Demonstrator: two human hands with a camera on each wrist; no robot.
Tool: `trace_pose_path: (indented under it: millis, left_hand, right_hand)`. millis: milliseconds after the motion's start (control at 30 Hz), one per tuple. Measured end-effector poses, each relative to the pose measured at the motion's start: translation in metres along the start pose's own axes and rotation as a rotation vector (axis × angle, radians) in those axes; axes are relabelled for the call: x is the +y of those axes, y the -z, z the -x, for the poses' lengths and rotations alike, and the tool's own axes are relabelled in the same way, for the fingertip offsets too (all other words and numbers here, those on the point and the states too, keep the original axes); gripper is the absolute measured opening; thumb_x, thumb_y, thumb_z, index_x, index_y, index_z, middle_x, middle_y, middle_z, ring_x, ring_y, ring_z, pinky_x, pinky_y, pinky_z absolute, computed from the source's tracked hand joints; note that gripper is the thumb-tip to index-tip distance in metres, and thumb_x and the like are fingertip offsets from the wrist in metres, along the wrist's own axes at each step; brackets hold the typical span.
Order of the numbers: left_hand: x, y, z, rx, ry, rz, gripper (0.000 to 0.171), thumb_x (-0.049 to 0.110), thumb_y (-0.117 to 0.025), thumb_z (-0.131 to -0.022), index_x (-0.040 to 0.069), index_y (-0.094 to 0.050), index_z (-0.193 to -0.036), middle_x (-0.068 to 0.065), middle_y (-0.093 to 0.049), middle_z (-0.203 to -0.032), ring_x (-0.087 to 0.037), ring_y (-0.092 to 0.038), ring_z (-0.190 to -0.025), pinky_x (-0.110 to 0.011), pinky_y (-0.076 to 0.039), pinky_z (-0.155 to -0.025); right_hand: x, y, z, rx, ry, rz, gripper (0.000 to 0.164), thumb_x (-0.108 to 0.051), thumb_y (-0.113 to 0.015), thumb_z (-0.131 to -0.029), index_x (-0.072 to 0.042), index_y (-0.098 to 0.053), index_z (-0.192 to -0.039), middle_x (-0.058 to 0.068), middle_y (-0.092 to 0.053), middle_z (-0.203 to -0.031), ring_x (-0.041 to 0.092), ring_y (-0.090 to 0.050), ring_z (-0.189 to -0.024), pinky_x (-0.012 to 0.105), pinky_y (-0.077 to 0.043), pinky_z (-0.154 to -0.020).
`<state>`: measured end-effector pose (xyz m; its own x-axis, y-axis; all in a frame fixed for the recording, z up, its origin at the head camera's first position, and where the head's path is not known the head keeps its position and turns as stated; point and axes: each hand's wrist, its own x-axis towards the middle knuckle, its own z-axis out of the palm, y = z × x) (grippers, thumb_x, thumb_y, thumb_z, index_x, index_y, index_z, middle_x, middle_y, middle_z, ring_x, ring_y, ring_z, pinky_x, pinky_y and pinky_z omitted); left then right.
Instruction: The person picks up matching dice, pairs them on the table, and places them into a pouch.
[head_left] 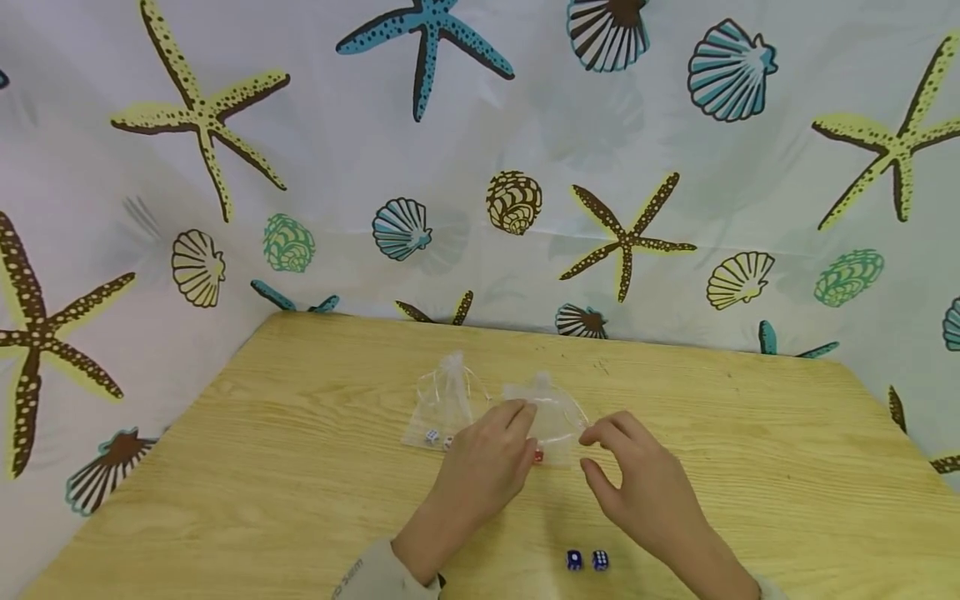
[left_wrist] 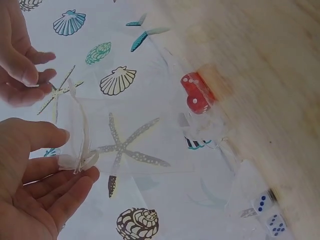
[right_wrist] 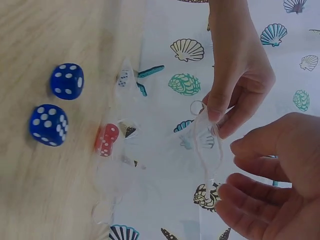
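Note:
My left hand (head_left: 487,454) pinches the top edge of a sheer white drawstring pouch (head_left: 555,425), which stands upright on the table. Two red dice (left_wrist: 197,95) lie in its bottom. To the right, my right hand (head_left: 637,483) is held close to the pouch's mouth, fingers bent loosely, thumb apart from them, nothing between. A thin drawstring (right_wrist: 196,142) hangs from the pouch near those fingertips. Just left of it stands a second sheer pouch (head_left: 442,400) with white dice (left_wrist: 270,215) inside, partly hidden behind my left hand in the head view.
Two blue dice (head_left: 587,560) lie side by side on the wooden table (head_left: 300,467), nearer to me than the pouches. A white cloth (head_left: 480,275) printed with starfish and shells hangs behind the table and along its sides.

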<state>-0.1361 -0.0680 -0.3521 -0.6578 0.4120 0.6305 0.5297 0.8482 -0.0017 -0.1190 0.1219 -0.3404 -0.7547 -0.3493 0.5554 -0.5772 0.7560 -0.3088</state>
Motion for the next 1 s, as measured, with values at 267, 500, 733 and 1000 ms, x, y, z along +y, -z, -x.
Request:
trace_pose_path:
  millis: [267,500,733,1000]
  left_hand:
    - [-0.001,0.004,-0.002,0.004,-0.004,-0.021,0.033,0.017,-0.075,-0.080,0.002,-0.068,-0.109,-0.008,-0.068,-0.105,-0.019,-0.066,-0.097,-0.026,-0.056,-0.079]
    - [0.000,0.006,-0.002,-0.005,-0.005,-0.029,0.031,0.018,-0.074,-0.081,0.003,-0.068,-0.108,-0.007,-0.068,-0.103,-0.018,-0.066,-0.095,-0.025,-0.056,-0.074]
    - [0.000,0.008,-0.001,0.001,-0.007,-0.031,0.031,0.019,-0.074,-0.082,0.002,-0.069,-0.107,-0.007,-0.068,-0.102,-0.018,-0.066,-0.095,-0.025,-0.056,-0.074]
    - [-0.001,0.009,0.000,-0.002,-0.003,-0.030,0.030,0.019,-0.072,-0.083,0.002,-0.068,-0.108,-0.007,-0.068,-0.102,-0.017,-0.066,-0.095,-0.026,-0.057,-0.075]
  right_hand:
    - [0.012,0.005,0.023,-0.259,-0.014,-0.109,0.022,-0.006,-0.074,-0.079,-0.014,-0.064,-0.098,-0.005,-0.060,-0.096,0.012,-0.061,-0.077,0.021,-0.052,-0.065]
    - [0.026,-0.001,0.033,-0.468,-0.053,-0.203,0.020,-0.011,-0.072,-0.082,-0.011,-0.064,-0.101,-0.002,-0.060,-0.096,0.009,-0.057,-0.077,0.022,-0.050,-0.065]
    - [0.032,-0.010,0.037,-0.711,-0.188,-0.269,0.022,-0.016,-0.074,-0.080,-0.012,-0.064,-0.100,-0.004,-0.058,-0.095,0.011,-0.055,-0.079,0.025,-0.048,-0.066]
    - [0.033,-0.016,0.038,-0.742,-0.214,-0.267,0.016,-0.012,-0.074,-0.079,-0.012,-0.066,-0.093,-0.006,-0.056,-0.088,0.004,-0.050,-0.073,0.023,-0.045,-0.062]
